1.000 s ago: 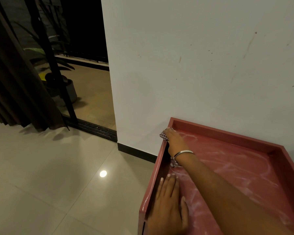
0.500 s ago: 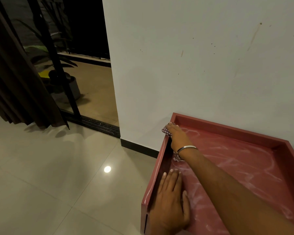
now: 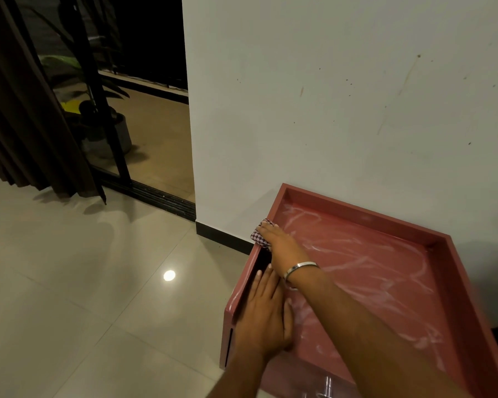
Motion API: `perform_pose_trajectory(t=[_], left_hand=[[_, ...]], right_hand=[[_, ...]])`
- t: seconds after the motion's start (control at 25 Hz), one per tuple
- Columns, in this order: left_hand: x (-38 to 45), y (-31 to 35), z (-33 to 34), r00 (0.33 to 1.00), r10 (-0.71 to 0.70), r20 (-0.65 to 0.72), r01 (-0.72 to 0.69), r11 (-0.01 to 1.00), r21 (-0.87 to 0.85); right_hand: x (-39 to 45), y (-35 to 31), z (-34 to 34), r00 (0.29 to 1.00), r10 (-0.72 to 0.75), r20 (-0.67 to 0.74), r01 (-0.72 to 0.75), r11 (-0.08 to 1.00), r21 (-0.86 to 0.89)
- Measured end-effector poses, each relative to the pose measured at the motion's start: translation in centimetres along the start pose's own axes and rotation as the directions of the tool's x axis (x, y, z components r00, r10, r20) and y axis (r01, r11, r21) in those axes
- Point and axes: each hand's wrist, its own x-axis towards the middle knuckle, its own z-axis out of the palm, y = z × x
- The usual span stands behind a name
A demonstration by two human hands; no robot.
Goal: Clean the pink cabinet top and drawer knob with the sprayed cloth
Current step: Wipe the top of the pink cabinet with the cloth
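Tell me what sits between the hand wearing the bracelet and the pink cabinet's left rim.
In the head view, a checkered cloth lies under the right hand, pressed onto the pink cabinet's raised left rim; nothing else shows between them.

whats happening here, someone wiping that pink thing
Yes. A person is wiping the pink cabinet top. The right hand presses a checked cloth against the raised rim at the cabinet's left edge, near the wall. The left hand lies flat on the same rim, nearer the person. Whitish smears streak the recessed surface. A metal drawer knob shows at the bottom, untouched.
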Motion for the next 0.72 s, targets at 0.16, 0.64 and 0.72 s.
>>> perform_pose_trajectory(t=[0.16,0.64,0.72], left_hand=[[0.1,0.2,0.0,0.998,0.067,-0.005,-0.067,0.997,0.034],[0.0,-0.2,0.3,0.984,0.17,0.045,-0.174,0.979,0.109],[-0.5,-0.4,0.1,0.979,0.197,0.052,-0.203,0.97,0.135]], right_hand=[[0.0,0.5,-0.5,0.999,-0.036,0.038,0.037,0.999,-0.033],[-3.1,-0.5,-0.1,0.984,-0.141,0.104,0.141,0.99,0.012],[-4.5,-0.8,0.1,0.972,-0.201,0.118,0.202,0.979,0.0]])
